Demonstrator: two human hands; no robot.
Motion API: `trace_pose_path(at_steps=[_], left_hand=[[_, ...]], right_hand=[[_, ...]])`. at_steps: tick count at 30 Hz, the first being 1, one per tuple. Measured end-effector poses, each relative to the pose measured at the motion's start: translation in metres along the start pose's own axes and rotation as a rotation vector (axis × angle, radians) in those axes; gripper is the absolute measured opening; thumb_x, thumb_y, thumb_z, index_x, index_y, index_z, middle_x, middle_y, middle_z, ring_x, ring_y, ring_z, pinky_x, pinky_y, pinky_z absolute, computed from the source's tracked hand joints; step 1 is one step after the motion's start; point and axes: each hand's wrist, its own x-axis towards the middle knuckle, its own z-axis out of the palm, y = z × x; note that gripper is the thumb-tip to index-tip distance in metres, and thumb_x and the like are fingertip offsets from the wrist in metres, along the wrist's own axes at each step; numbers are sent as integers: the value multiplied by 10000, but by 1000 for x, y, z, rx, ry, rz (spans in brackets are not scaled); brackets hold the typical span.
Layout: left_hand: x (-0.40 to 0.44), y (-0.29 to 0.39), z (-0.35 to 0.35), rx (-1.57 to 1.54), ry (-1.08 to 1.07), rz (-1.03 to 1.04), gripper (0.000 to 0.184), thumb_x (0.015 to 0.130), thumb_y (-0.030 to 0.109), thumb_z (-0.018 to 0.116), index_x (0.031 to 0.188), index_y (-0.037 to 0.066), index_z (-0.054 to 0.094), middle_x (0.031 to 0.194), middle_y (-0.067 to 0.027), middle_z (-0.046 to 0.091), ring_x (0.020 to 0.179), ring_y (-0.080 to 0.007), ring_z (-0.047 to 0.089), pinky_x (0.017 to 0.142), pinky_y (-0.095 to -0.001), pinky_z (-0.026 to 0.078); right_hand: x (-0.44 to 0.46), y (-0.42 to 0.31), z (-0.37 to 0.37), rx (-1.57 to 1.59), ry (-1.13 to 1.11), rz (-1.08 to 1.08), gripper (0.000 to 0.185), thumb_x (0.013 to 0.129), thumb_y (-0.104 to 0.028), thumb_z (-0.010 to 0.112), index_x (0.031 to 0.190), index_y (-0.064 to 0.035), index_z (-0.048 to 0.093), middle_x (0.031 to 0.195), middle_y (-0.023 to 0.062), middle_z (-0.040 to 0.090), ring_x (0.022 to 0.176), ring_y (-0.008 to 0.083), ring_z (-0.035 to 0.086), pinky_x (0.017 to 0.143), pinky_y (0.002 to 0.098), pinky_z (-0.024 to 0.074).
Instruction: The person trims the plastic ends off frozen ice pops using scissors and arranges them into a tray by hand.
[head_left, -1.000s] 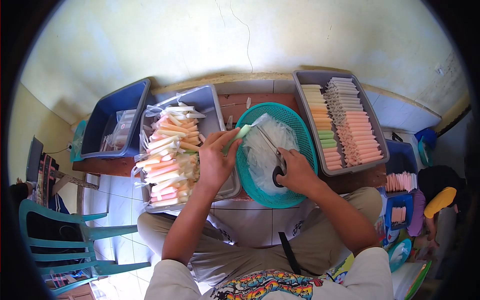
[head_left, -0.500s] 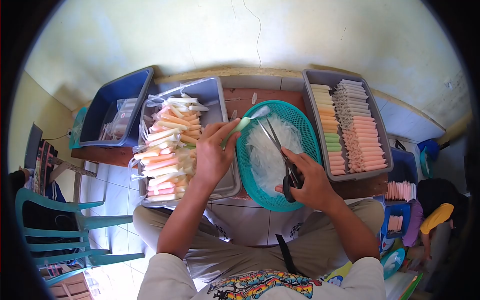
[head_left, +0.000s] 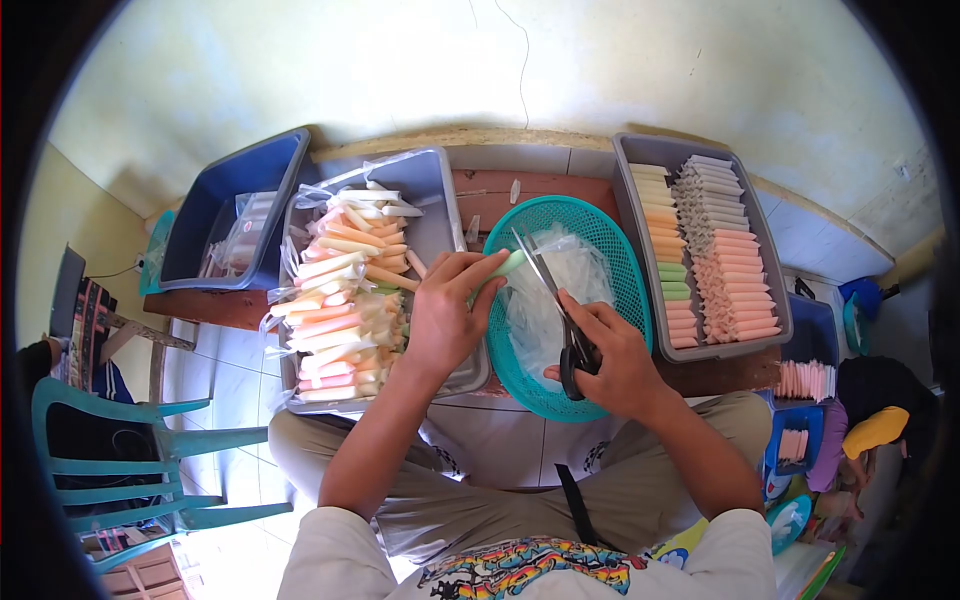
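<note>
My left hand (head_left: 452, 308) pinches a pale green filled tube (head_left: 508, 264) over the left side of a teal mesh basket (head_left: 642, 318). Clear plastic scraps (head_left: 550, 330) lie in the basket. My right hand (head_left: 618, 362) is closed round the handles of black-handled scissors (head_left: 545, 270); their blades are parted and point up and left, close to the tube's end. Left of my left hand, a grey tray (head_left: 447, 215) holds a loose pile of white, orange and pink tubes (head_left: 335, 320). In the right grey tray (head_left: 625, 150), tubes lie in neat rows.
A dark blue bin (head_left: 180, 240) with plastic packs stands at the far left. Below it is a teal chair (head_left: 150, 465). The containers rest on a low reddish bench (head_left: 500, 190) by the wall. At the right are blue bins (head_left: 812, 330) and another person (head_left: 875, 425).
The green tube moved up, then slightly right and down; the clear end seen beyond it no longer shows. The scissors swung from the tube's end and have come back near it, their blades open.
</note>
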Motion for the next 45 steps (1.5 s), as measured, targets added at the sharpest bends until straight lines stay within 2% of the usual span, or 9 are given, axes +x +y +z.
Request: trace_pose_path(at_steps=[7,13,15,24,31,45], left_hand=[[-2,0,1,-2,-23,16,351,888,29,818,1236,65,790,1056,-128,756,937,-319,696,821,-425,562],[-3,2,1,-16,-41,29,367,880,24,805,1241,86,787,1071,-118,743,960,-319,690,846,-439,573],[-2,2,1,-20,-32,34,356,881,13,814,1234,55,788,1053,-135,754,938,-326,694,831,-429,559],[-3,2,2,0,-38,36,358,879,17,814,1234,55,786,1054,-135,751,941,-329,689,834,-436,556],[-3,2,2,19,-45,22,353,879,21,816,1229,61,788,1053,-132,751,939,-329,692,831,-436,560],[-4,0,2,55,-47,15,348,875,29,816,1220,67,795,1046,-119,750,949,-325,682,854,-441,551]], right_hand=[[1,2,3,51,26,9,961,804,-332,941,1601,-30,498,1119,171,652,888,299,701,829,409,577],[1,2,1,162,-2,62,982,795,-322,955,1606,-22,489,1029,122,627,785,214,643,727,357,584],[0,1,0,152,-29,71,1002,788,-196,963,1644,-96,452,1073,70,577,824,123,587,738,294,657],[0,0,-2,175,-71,143,989,806,-208,956,1648,-102,449,1134,87,594,907,132,640,757,295,649],[0,3,0,230,-68,115,972,832,-196,941,1655,-88,434,1133,89,587,910,123,622,757,277,629],[-2,6,5,311,-126,190,950,887,-164,901,1682,-96,386,1179,87,553,960,122,634,817,275,598]])
